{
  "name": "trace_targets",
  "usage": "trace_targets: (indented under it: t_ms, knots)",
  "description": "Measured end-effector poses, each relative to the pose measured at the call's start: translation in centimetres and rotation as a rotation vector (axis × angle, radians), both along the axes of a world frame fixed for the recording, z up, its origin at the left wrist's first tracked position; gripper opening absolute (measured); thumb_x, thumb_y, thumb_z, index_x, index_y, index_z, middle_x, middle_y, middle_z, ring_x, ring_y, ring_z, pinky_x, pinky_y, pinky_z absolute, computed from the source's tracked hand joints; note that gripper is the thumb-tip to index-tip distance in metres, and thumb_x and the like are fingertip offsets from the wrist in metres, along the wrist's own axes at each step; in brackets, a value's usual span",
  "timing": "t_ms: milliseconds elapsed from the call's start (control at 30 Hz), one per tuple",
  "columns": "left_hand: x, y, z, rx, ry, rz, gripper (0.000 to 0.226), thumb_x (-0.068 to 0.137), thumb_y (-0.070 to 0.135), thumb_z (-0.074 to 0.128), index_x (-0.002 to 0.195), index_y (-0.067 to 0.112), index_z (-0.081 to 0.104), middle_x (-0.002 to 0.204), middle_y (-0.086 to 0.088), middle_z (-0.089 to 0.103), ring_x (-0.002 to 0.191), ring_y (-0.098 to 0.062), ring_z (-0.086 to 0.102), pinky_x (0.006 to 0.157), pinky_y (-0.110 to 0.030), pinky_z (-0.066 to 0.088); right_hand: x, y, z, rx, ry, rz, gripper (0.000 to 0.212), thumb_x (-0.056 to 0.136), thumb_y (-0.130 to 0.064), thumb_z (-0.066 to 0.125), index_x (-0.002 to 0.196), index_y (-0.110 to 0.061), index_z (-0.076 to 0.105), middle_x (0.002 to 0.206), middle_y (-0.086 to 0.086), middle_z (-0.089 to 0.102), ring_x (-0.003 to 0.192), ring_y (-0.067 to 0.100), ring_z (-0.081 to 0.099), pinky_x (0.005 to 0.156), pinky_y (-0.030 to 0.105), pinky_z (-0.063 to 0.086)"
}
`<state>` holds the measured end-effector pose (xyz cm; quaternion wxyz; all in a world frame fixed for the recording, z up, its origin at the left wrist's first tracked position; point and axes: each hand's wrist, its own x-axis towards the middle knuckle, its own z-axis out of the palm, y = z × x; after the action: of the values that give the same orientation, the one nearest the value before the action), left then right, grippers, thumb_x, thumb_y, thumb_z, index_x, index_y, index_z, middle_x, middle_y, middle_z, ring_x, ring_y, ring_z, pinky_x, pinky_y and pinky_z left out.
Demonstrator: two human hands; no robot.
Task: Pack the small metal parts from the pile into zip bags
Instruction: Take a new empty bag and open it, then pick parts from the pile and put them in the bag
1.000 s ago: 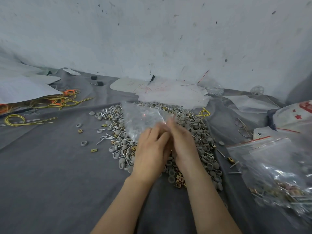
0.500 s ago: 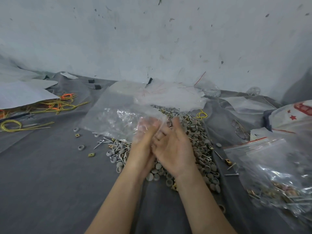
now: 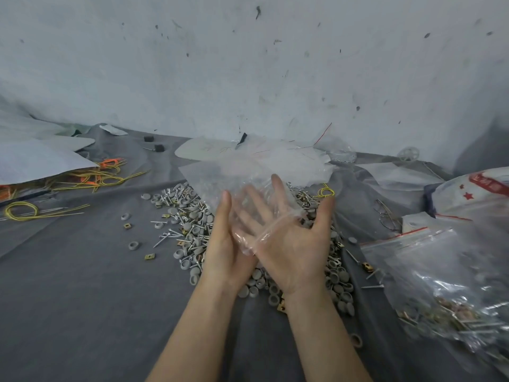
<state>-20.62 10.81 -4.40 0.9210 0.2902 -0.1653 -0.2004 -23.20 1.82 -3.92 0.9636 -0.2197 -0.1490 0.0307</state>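
step: opening zip bag (my read) | left hand, right hand: fingers straight, unclenched, against film | next: scoop pile beneath fingers

Pretty messy setup: a wrinkled grey cloth is spread out, a pile of screws and grey caps is heaped mid-way, yellow wire loops are strewn left, and a filled zip bag is dumped right.
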Motion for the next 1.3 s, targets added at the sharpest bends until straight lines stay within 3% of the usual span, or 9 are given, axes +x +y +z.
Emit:
trace_targets:
  t_ms: [167,267,367,500,633,833,1000,1200,1300]
  knots:
    - [-0.3,-0.2,0.8,0.035,-0.038,-0.011,0.034,0.08,0.047,0.062,0.094,0.019,0.077,0.1,-0.003,0.072,0.095,-0.018,0.069,0.083,-0.034,0.055,-0.6,1.2,-0.4,-0.006,0.005,-0.029,0.092,0.078,-0.078,0.039,0.128,-0.003,0.058,0.13,0.021,0.057,0.125,0.032,0.053,0.107,0.043,0.038]
    - [-1.4,-0.9,0.8,0.025,-0.007,-0.045,0.04,0.083,0.037,0.062,0.122,0.029,0.061,0.116,-0.002,0.069,0.113,-0.022,0.062,0.094,-0.035,0.052,-0.1,1.7,1.0,-0.031,0.024,-0.093,0.093,0.07,-0.073,0.054,0.132,-0.004,0.053,0.136,0.023,0.051,0.127,0.036,0.049,0.109,0.045,0.035]
    - [-1.4,-1.6,0.9,-0.036,0.084,-0.154,0.047,0.094,0.032,0.051,0.137,0.046,0.038,0.129,0.025,0.057,0.123,-0.002,0.052,0.106,-0.022,0.04,0.2,2.1,2.3,0.03,-0.02,-0.082,0.095,0.066,-0.073,0.058,0.143,-0.023,0.034,0.138,0.025,0.049,0.127,0.044,0.047,0.105,0.055,0.035]
    - [-2.1,-0.6,1.7,-0.066,0.092,-0.095,0.068,0.084,0.048,0.055,0.142,0.015,0.043,0.126,-0.014,0.059,0.111,-0.028,0.06,0.096,-0.04,0.05,0.1,1.9,2.0,-0.009,0.051,-0.011,0.098,0.064,-0.079,0.05,0.14,-0.017,0.044,0.139,0.025,0.048,0.13,0.041,0.043,0.111,0.056,0.027]
    - [-1.2,0.4,2.0,-0.101,0.104,-0.05,0.073,0.078,0.05,0.06,0.135,0.005,0.051,0.116,-0.009,0.065,0.11,-0.024,0.064,0.096,-0.041,0.051,-0.8,1.4,1.5,-0.036,0.125,0.041,0.097,0.075,-0.08,0.039,0.135,-0.004,0.048,0.135,0.024,0.052,0.123,0.036,0.05,0.097,0.047,0.041]
    - [-0.7,0.9,1.5,-0.076,0.051,-0.003,0.072,0.076,0.05,0.065,0.133,0.009,0.052,0.13,-0.009,0.061,0.119,-0.028,0.059,0.096,-0.043,0.049,-1.9,0.6,1.6,-0.003,0.059,0.047,0.08,0.07,-0.079,0.05,0.135,-0.032,0.053,0.142,0.024,0.045,0.129,0.047,0.041,0.104,0.062,0.032]
    - [-1.0,0.2,1.5,-0.099,0.129,-0.03,0.068,0.074,0.048,0.069,0.128,0.009,0.053,0.124,-0.014,0.064,0.115,-0.031,0.061,0.09,-0.044,0.054,-2.0,0.6,1.7,-0.006,0.062,0.009,0.085,0.065,-0.079,0.056,0.136,-0.033,0.051,0.143,0.027,0.041,0.125,0.05,0.044,0.103,0.061,0.035]
    - [-0.4,0.6,1.0,-0.034,0.206,0.159,0.053,0.073,0.047,0.066,0.111,0.01,0.063,0.1,-0.01,0.071,0.091,-0.026,0.07,0.082,-0.037,0.058,-1.9,1.9,1.2,-0.377,0.212,-0.195,0.077,0.081,-0.064,0.042,0.13,-0.006,0.051,0.119,0.019,0.065,0.111,0.029,0.063,0.084,0.034,0.057]
    - [-0.3,0.8,0.8,0.102,0.28,0.285,0.063,0.075,0.053,0.066,0.121,0.01,0.061,0.111,-0.014,0.069,0.099,-0.03,0.069,0.084,-0.039,0.056,-2.3,3.0,0.2,-0.5,0.235,-0.253,0.072,0.072,-0.061,0.049,0.119,-0.007,0.058,0.106,0.015,0.071,0.1,0.019,0.069,0.076,0.023,0.057]
